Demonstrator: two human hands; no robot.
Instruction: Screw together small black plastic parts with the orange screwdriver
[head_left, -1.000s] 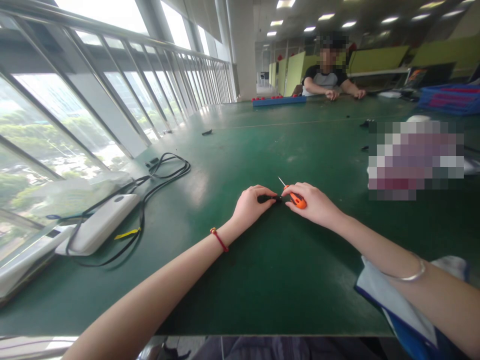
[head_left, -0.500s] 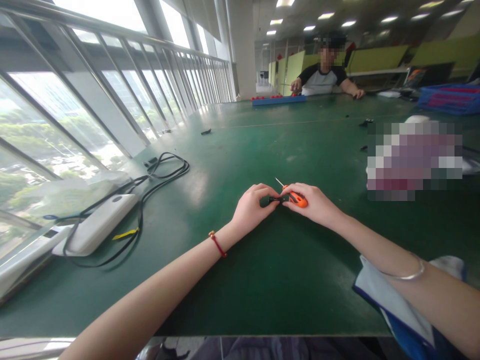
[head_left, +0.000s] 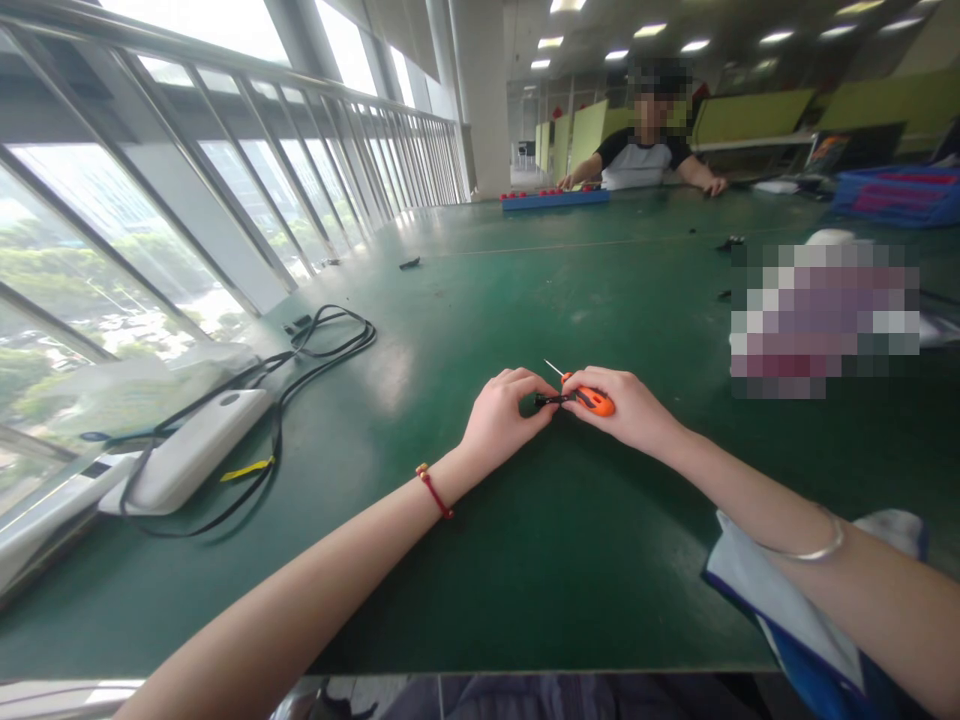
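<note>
My left hand (head_left: 504,418) is curled with its fingertips pinched on a small black part (head_left: 550,400) resting low over the green table (head_left: 525,560). My right hand (head_left: 628,408) is closed around a small orange-handled screwdriver (head_left: 592,399), whose thin metal tip (head_left: 553,368) points up and to the left. The two hands meet at the black part in the middle of the table. A red cord bracelet sits on my left wrist and a silver bangle on my right forearm.
A white power bank (head_left: 191,452) with black cables (head_left: 322,345) lies at the left by the window railing. A blurred-out object (head_left: 823,318) sits at the right. A person (head_left: 645,150) sits at the far end behind a blue tray (head_left: 555,199). Blue-white cloth (head_left: 780,610) lies under my right arm.
My left fingers have shifted their pinch on the black part, drawing it closer to the screwdriver. The person at the far end has stretched an arm toward the blue tray.
</note>
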